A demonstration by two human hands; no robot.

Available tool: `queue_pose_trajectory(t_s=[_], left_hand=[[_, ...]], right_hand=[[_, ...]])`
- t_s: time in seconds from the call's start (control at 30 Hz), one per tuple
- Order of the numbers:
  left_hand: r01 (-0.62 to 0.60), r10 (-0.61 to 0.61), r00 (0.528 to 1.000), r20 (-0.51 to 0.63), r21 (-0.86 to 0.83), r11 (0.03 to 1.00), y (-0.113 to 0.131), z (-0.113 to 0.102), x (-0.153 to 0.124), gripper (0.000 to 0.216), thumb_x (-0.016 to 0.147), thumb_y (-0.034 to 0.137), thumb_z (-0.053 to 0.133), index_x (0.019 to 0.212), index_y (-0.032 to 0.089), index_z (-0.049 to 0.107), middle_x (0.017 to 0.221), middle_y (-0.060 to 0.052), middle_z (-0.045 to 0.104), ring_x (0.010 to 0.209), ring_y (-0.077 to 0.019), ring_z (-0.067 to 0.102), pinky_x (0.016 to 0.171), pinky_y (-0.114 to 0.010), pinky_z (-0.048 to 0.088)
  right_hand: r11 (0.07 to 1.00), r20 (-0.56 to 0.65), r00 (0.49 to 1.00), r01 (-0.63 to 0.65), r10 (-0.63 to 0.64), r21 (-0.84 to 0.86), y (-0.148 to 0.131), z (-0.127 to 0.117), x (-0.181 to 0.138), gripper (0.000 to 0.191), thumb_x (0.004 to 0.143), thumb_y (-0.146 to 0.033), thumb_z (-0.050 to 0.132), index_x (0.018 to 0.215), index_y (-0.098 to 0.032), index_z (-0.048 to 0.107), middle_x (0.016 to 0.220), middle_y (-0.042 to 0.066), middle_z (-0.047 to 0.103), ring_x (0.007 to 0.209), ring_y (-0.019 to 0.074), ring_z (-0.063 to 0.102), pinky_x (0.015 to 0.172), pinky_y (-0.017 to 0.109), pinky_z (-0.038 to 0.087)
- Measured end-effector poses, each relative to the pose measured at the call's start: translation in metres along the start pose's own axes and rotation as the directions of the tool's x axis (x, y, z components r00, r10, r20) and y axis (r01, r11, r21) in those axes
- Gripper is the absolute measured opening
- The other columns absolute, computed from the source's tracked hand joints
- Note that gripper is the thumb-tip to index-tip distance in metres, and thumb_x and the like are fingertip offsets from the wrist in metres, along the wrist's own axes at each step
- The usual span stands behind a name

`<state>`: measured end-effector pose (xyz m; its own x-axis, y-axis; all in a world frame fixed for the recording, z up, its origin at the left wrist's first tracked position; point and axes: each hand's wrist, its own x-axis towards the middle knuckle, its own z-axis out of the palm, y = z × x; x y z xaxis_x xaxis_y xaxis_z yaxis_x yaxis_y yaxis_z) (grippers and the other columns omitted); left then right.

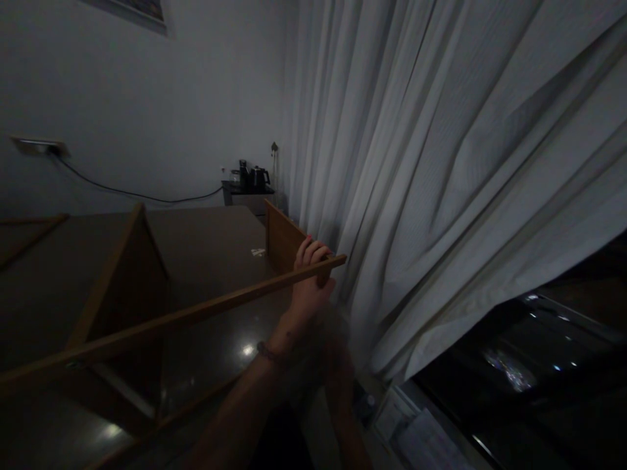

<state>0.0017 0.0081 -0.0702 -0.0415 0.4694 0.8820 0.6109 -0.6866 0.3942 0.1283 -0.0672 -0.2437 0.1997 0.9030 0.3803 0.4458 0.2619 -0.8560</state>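
Note:
My left hand [312,261], with a bracelet at the wrist, is closed around the near end of an upright wooden panel [284,235]. This grip is at the corner where the panel meets a long, thin wooden board [215,307]. Below and to the right, my right hand [337,349] is smeared by motion. Its fingers cannot be made out, nor can anything in them. Further left, another upright wooden panel [122,287] joins the same long board, which carries a round metal fitting near that joint.
The wooden pieces stand on a dark, glossy tabletop [210,241]. Long white curtains [392,163] hang close on the right. A black kettle [257,176] sits on a small cabinet by the wall. A black cable [142,194] runs from a wall socket. Papers [426,437] lie low right.

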Motion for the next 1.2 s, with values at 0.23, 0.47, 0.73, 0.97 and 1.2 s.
queue_pose_trajectory(t_s=[0.23, 0.47, 0.73, 0.97, 1.2], left_hand=[[-0.005, 0.005, 1.0, -0.006, 0.007, 1.0, -0.004, 0.002, -0.001, 0.043, 0.076, 0.022, 0.056, 0.117, 0.024, 0.044, 0.128, -0.008, 0.048, 0.139, -0.03, 0.027, 0.111, -0.052, 0.028], [0.001, -0.001, 1.0, 0.001, 0.001, 1.0, -0.001, 0.001, -0.001, 0.042, 0.076, 0.02, 0.055, 0.116, 0.024, 0.044, 0.128, -0.007, 0.048, 0.139, -0.0293, 0.026, 0.113, -0.052, 0.026], [-0.016, 0.016, 1.0, -0.003, 0.002, 1.0, -0.004, 0.002, -0.001, 0.044, 0.074, 0.019, 0.055, 0.116, 0.024, 0.044, 0.129, -0.007, 0.048, 0.139, -0.0293, 0.025, 0.113, -0.052, 0.027], [0.009, -0.009, 1.0, 0.012, 0.005, 1.0, -0.002, 0.001, -0.001, 0.046, 0.07, 0.017, 0.054, 0.115, 0.023, 0.045, 0.129, -0.007, 0.048, 0.139, -0.0295, 0.026, 0.113, -0.052, 0.027], [0.005, -0.005, 1.0, 0.003, 0.02, 1.0, -0.004, 0.003, -0.001, 0.045, 0.069, 0.016, 0.054, 0.113, 0.023, 0.046, 0.128, -0.007, 0.049, 0.139, -0.0301, 0.027, 0.113, -0.052, 0.027]], right_hand=[[0.962, 0.069, 0.974, 0.224, -0.215, -0.154, 0.005, -0.003, -0.006, 0.035, 0.097, -0.04, 0.04, 0.11, -0.02, 0.066, 0.105, 0.011, 0.069, 0.097, 0.0212, 0.063, 0.084, 0.033, 0.049], [0.797, 0.156, 0.864, 0.502, -0.479, -0.334, 0.016, -0.011, -0.005, 0.036, 0.099, -0.031, 0.039, 0.128, -0.021, 0.058, 0.095, 0.01, 0.068, 0.088, 0.0212, 0.061, 0.082, 0.036, 0.049], [0.667, 0.127, 0.762, 0.623, -0.634, -0.407, 0.03, -0.011, 0.003, 0.031, 0.098, -0.02, 0.044, 0.124, -0.022, 0.062, 0.08, 0.005, 0.068, 0.076, 0.0175, 0.059, 0.082, 0.035, 0.045], [0.658, 0.013, 0.728, 0.627, -0.686, -0.417, 0.029, -0.003, 0.006, 0.025, 0.097, -0.027, 0.049, 0.11, -0.02, 0.068, 0.073, 0.003, 0.067, 0.07, 0.0164, 0.058, 0.081, 0.033, 0.042], [0.735, 0.067, 0.865, 0.462, -0.498, -0.497, 0.007, 0.002, 0.009, 0.035, 0.099, -0.031, 0.041, 0.082, -0.023, 0.071, 0.066, 0.003, 0.065, 0.066, 0.0176, 0.056, 0.071, 0.031, 0.037]])
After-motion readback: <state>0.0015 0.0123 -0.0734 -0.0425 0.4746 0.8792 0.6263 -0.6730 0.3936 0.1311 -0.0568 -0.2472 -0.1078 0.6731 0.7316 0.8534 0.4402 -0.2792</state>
